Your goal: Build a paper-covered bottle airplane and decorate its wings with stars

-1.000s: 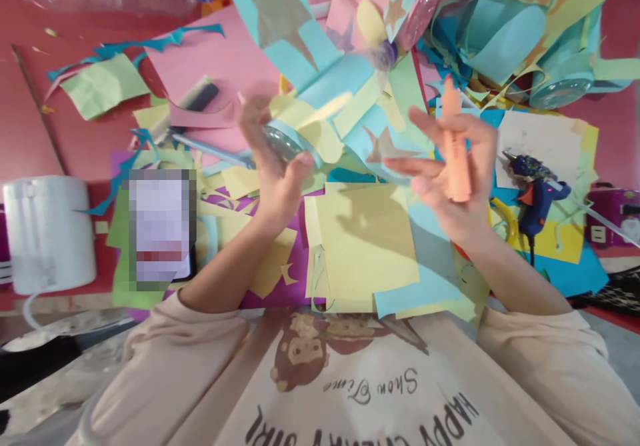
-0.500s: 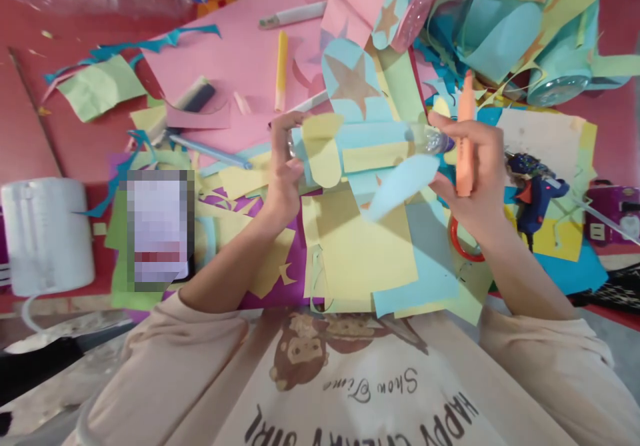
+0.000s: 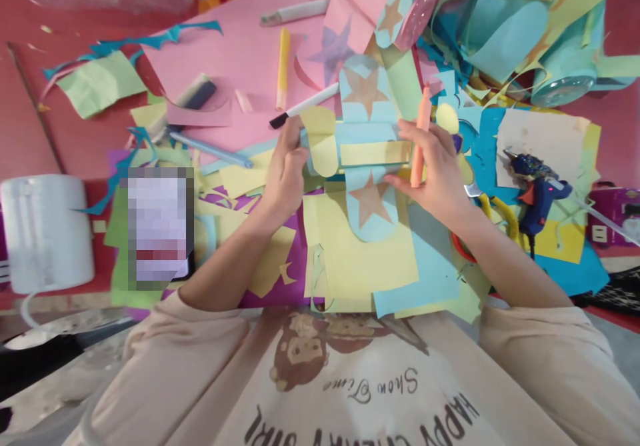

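Observation:
A plastic bottle wrapped in light blue and yellow paper (image 3: 367, 145) lies sideways across the paper pile, with blue wings bearing tan stars (image 3: 371, 201) above and below it. My left hand (image 3: 286, 173) is closed round its left end. My right hand (image 3: 434, 169) grips an orange marker (image 3: 418, 141) and also presses on the bottle's right end. A black-tipped white pen (image 3: 303, 106) lies just beyond my left fingers.
Coloured paper scraps cover the red table (image 3: 30, 126). A blue glue gun (image 3: 535, 189) lies right, scissors with red and yellow handles (image 3: 493, 216) under my right wrist. A phone (image 3: 157, 223) and white roll (image 3: 45, 233) sit left. A yellow marker (image 3: 283, 66) rests on pink paper.
The paper-wrapped bottle came down from the air and now lies flat, star wings spread out. My right hand moved left onto the bottle with the orange marker still in it.

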{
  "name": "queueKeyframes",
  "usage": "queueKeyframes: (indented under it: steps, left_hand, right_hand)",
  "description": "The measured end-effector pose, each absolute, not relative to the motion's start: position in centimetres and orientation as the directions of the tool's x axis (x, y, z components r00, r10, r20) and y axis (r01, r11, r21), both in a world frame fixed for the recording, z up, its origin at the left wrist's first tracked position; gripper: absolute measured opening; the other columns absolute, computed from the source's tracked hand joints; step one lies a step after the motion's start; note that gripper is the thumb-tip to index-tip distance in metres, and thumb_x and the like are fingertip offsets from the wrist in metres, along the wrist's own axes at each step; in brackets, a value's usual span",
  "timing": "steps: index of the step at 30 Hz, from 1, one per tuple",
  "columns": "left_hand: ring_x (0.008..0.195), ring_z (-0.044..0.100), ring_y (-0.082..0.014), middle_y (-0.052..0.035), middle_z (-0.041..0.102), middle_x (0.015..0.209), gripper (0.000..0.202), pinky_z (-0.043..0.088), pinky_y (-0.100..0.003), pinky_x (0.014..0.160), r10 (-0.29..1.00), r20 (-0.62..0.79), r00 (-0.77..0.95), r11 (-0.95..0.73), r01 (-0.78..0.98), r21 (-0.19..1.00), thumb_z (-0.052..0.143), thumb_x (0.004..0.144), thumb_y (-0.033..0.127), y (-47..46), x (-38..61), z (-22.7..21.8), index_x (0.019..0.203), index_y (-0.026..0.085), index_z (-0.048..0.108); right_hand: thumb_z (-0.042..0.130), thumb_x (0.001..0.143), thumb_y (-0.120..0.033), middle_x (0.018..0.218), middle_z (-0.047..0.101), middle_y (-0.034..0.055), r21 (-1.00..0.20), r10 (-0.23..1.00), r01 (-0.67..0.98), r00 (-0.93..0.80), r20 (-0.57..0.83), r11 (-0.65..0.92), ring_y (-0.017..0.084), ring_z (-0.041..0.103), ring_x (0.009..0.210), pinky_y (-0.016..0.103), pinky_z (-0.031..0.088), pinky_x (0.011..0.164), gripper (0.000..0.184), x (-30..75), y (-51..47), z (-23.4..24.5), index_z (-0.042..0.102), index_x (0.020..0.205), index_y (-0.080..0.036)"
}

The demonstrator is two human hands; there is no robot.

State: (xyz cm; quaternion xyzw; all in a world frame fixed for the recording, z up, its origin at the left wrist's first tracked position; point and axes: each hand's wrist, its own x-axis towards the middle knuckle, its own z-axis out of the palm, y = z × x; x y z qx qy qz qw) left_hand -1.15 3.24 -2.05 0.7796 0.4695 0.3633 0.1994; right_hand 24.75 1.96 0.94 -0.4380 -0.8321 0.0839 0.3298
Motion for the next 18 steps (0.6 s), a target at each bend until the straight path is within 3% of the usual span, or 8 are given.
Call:
queueKeyframes:
  steps: [5, 11, 14, 18]
  left_hand:
    - [0.127, 0.046, -0.0351, -0.0082, 0.050, 0.126, 0.077, 0.050, -0.055, 0.094, 0.898, 0.357, 0.259, -0.440, 0.572, 0.692, 0.055, 0.069, 0.084, 2.4, -0.7, -1.2, 0.127, 0.036, 0.039]
    - [0.123, 0.049, -0.0340, -0.0121, 0.047, 0.129, 0.085, 0.047, -0.056, 0.098, 0.870, 0.442, 0.218, -0.478, 0.591, 0.650, 0.065, 0.065, 0.079, 2.6, -0.8, -1.1, 0.130, 0.034, 0.035]
    - [0.119, 0.052, -0.0330, -0.0107, 0.050, 0.126, 0.083, 0.051, -0.053, 0.092, 0.896, 0.390, 0.213, -0.431, 0.631, 0.645, 0.068, 0.065, 0.077, 2.4, -0.7, -1.4, 0.129, 0.035, 0.035]
    - [0.114, 0.054, -0.0337, -0.0107, 0.052, 0.119, 0.088, 0.051, -0.052, 0.088, 0.903, 0.396, 0.169, -0.397, 0.681, 0.615, 0.067, 0.060, 0.081, 2.4, -0.8, -2.3, 0.128, 0.032, 0.038]
  right_hand:
    - [0.066, 0.084, -0.040, 0.130, 0.062, 0.0064, -0.365, 0.761, 0.705, -0.387, 0.521, 0.609, 0.030, 0.056, 0.119, 0.054, 0.050, 0.098, 0.057, 24.4, 1.9, 0.6, 0.038, 0.133, -0.032]
    - [0.064, 0.085, -0.029, 0.128, 0.062, 0.0067, -0.398, 0.785, 0.708, -0.366, 0.501, 0.584, 0.030, 0.055, 0.118, 0.053, 0.049, 0.099, 0.053, 24.1, 1.4, 0.9, 0.039, 0.133, -0.032]
    - [0.065, 0.084, -0.036, 0.127, 0.061, 0.0073, -0.450, 0.797, 0.675, -0.377, 0.471, 0.585, 0.032, 0.054, 0.121, 0.056, 0.047, 0.101, 0.054, 24.3, 1.5, 1.4, 0.041, 0.132, -0.031]
    - [0.069, 0.080, -0.052, 0.128, 0.060, 0.0077, -0.614, 0.856, 0.597, -0.376, 0.354, 0.516, 0.032, 0.056, 0.122, 0.056, 0.047, 0.104, 0.054, 24.9, 1.8, 3.5, 0.048, 0.124, -0.030]
